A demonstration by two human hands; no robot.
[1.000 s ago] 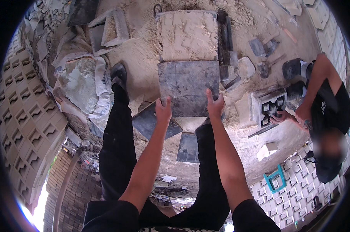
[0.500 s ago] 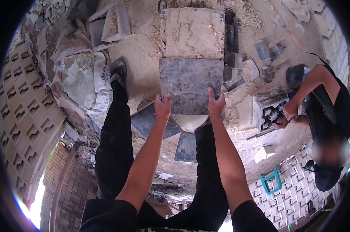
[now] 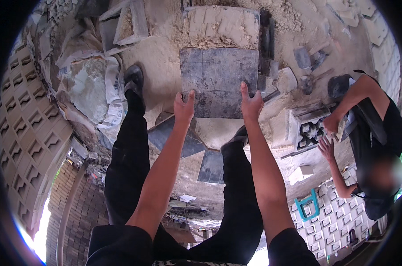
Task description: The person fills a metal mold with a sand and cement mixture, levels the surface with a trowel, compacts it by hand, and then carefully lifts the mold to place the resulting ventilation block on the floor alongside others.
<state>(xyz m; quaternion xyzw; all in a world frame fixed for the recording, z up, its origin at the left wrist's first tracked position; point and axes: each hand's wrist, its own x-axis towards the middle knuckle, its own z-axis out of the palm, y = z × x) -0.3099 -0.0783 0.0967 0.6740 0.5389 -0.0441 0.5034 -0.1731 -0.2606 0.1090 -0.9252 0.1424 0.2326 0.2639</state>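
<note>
A dark grey, flat rectangular plate (image 3: 218,75) is held out in front of me by its near corners. My left hand (image 3: 183,106) grips the left corner, thumb on top. At the right corner my right hand (image 3: 251,101) is closed in the same way; the fingers beneath are mostly hidden. The plate's far edge overlaps a block-like mass topped with sandy, rough-surfaced mortar (image 3: 221,29); I cannot tell whether the two touch.
A co-worker (image 3: 374,119) crouches at the right beside a patterned block mould (image 3: 314,131). An open sack of pale powder (image 3: 88,86) lies left. Other dark plates (image 3: 176,137) lie between my feet. Hand tools (image 3: 305,57) and a teal stool (image 3: 307,205) are at the right.
Both my hands have moved the plate away from me, so it covers more of the mortar surface. The co-worker's one hand has come off the mould with fingers spread.
</note>
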